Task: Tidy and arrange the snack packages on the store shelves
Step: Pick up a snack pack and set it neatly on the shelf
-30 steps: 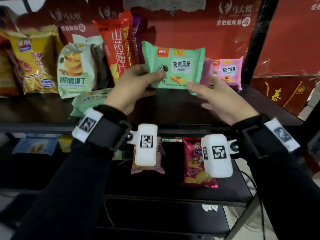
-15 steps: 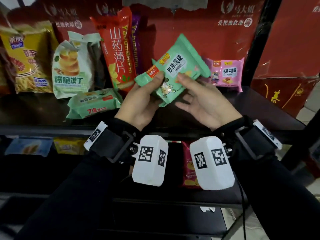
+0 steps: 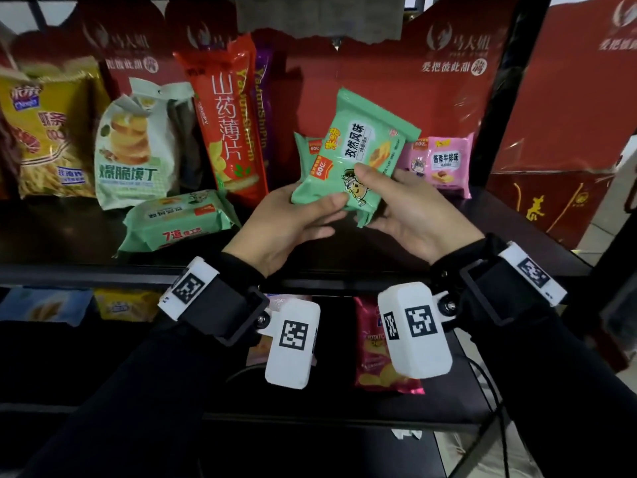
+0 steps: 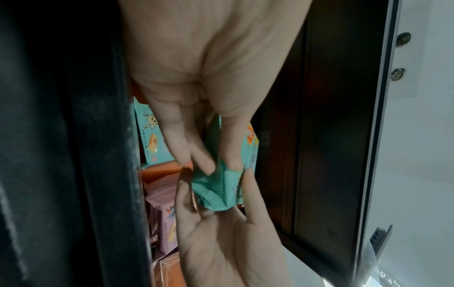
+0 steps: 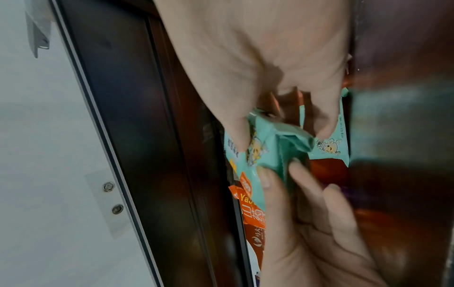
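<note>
At the centre of the frame, my left hand [image 3: 286,219] and my right hand [image 3: 406,208] both grip a mint-green snack packet [image 3: 358,157], tilted, raised above the dark shelf [image 3: 517,236]. My left thumb lies across its lower edge; my right thumb presses its front. Just behind it stands a second green packet [image 3: 306,150], with a pink packet [image 3: 437,163] to the right. A tall red bag [image 3: 227,112] stands to the left.
</note>
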{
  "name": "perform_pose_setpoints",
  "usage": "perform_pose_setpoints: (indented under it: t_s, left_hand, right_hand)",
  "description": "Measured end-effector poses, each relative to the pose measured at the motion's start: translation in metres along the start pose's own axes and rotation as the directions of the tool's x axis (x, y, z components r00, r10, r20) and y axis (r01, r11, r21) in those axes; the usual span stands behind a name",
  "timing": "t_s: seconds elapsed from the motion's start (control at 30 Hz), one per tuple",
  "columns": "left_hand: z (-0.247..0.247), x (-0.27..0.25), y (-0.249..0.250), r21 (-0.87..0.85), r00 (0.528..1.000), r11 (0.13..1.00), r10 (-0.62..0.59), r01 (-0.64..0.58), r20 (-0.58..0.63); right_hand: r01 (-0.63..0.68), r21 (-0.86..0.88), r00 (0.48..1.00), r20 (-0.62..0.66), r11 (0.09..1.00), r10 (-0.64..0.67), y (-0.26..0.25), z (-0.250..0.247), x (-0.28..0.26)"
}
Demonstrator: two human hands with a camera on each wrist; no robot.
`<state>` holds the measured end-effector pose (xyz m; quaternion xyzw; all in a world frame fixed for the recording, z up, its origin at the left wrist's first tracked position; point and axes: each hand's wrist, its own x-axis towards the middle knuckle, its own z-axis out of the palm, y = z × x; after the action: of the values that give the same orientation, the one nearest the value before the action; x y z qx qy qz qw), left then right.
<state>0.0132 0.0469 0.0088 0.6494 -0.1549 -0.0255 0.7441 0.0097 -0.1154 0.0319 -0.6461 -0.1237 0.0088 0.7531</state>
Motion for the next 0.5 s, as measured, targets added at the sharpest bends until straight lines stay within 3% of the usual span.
perform_pose_setpoints:
  t_s: [0.23, 0.5]
  left_hand:
    - [0.0079, -0.0013, -0.0076, 0.139, 0.996, 0.989, 0.066, -0.056, -0.065]
    - [0.0059, -0.0015, -0.0091, 0.315, 0.996, 0.945, 0.094, -0.088, -0.006]
  right_hand:
    - [-0.047, -0.117, 0.998, -0.040, 0.992, 0.042, 0.0011, -0.0057, 0.0008]
    - [-0.033, -0.031, 0.998, -0.050, 0.999, 0.031, 0.0097, -0.0076, 0.0024]
